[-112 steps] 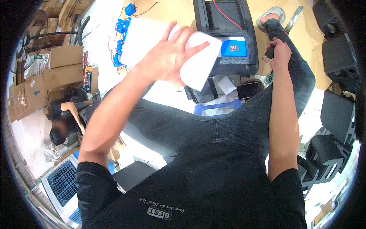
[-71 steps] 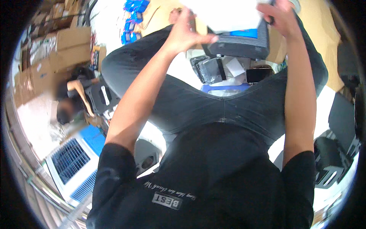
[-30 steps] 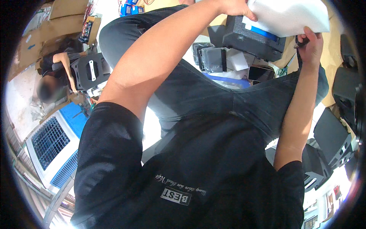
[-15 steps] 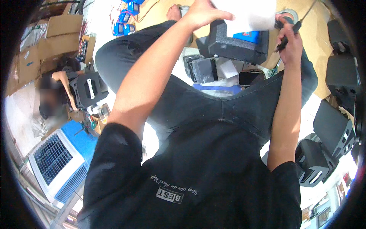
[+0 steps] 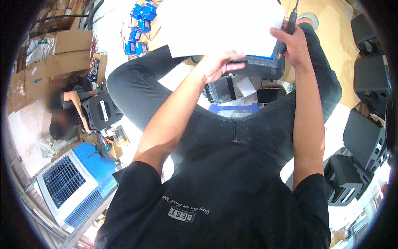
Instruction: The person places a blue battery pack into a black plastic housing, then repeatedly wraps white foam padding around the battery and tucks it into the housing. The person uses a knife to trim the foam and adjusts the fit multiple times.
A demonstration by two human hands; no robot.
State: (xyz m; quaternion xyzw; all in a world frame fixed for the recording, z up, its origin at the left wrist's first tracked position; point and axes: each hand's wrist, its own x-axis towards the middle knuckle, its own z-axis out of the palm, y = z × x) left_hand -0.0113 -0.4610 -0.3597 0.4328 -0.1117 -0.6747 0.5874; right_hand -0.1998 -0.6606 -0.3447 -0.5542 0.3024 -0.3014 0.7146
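A large white sheet point(image 5: 219, 27), too bright to tell whether paper or foam, covers most of a black box point(image 5: 265, 68). A strip of something blue point(image 5: 261, 56) shows below its edge. My left hand point(image 5: 217, 66) is at the sheet's lower edge, fingers stretched and apart; I cannot tell whether they press on it. Beside the sheet's right edge, my right hand point(image 5: 295, 43) is closed around a black-handled tool point(image 5: 292, 23) with a thin shaft pointing away, perhaps a screwdriver. The right thumb reaches the sheet's edge.
Between my legs lie clear-wrapped dark cases point(image 5: 222, 89), a white block point(image 5: 245, 86) and a phone point(image 5: 270, 95). Blue battery packs point(image 5: 144, 25) with wires are at far left. Black housings point(image 5: 365, 137) line the right. Another person point(image 5: 72, 103) sits left, near a blue-white air cooler point(image 5: 64, 178).
The white sheet has shifted left and nearer, covering more of the box. My left hand has come down toward me, to its lower edge. My right hand with the tool has moved left.
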